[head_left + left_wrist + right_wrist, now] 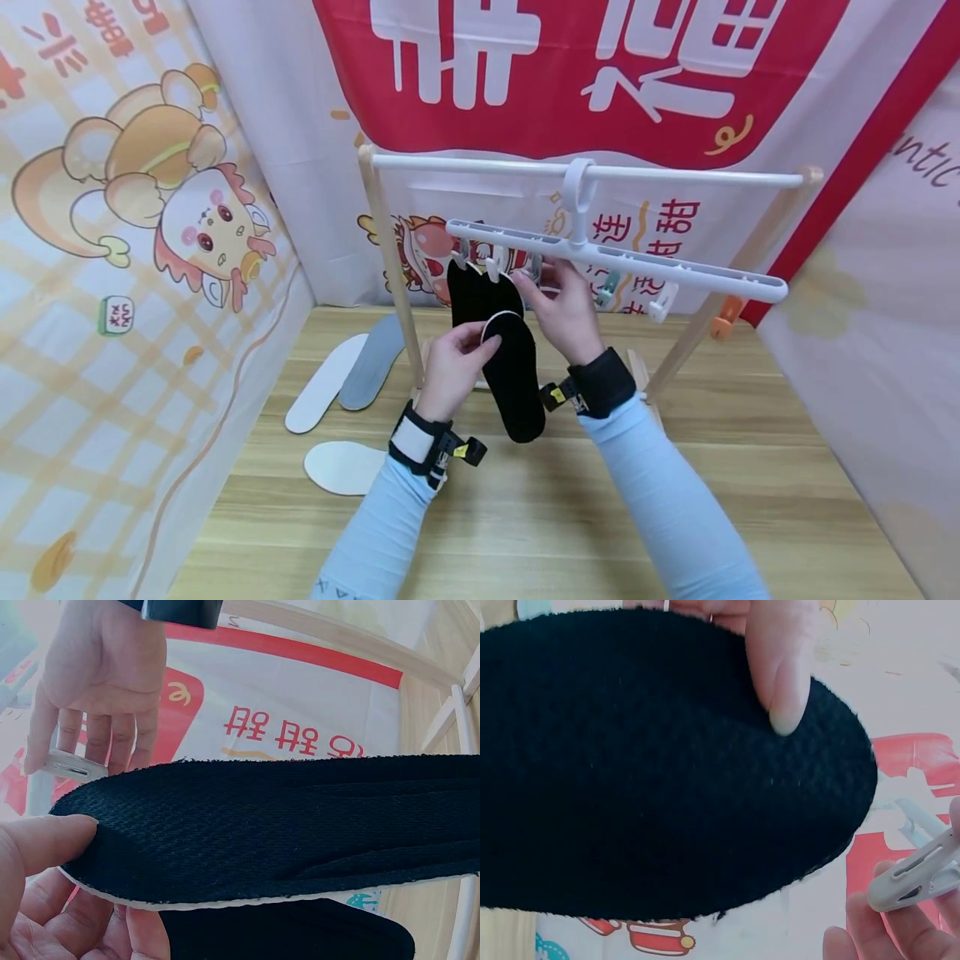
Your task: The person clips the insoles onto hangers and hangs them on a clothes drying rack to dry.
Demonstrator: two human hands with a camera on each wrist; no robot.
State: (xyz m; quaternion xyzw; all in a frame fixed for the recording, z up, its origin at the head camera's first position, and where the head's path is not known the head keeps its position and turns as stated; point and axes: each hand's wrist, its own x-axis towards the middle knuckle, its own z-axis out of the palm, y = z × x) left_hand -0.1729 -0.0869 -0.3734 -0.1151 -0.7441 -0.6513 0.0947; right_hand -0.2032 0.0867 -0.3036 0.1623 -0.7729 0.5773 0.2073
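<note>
My left hand (453, 367) pinches a black insole (516, 383) near its upper end, thumb on the dark face and fingers behind. The insole's lower end hangs free, and a thin white edge (225, 905) shows along it. My right hand (567, 315) holds a pale grey clip (916, 876) on the white hanger (675, 269). In the left wrist view that clip (75, 766) lies beside the insole's tip; a small gap seems to part them. Behind, another black insole (467, 293) hangs from clips (492, 268) at the hanger's left, partly covered by the held one.
The hanger hooks over a white rail (697, 176) on a wooden stand (393, 267). Green (608, 287), white (663, 302) and orange (726, 317) clips hang at its right. White (326, 383) and grey (372, 362) insoles and a pale one (343, 468) lie on the left tabletop.
</note>
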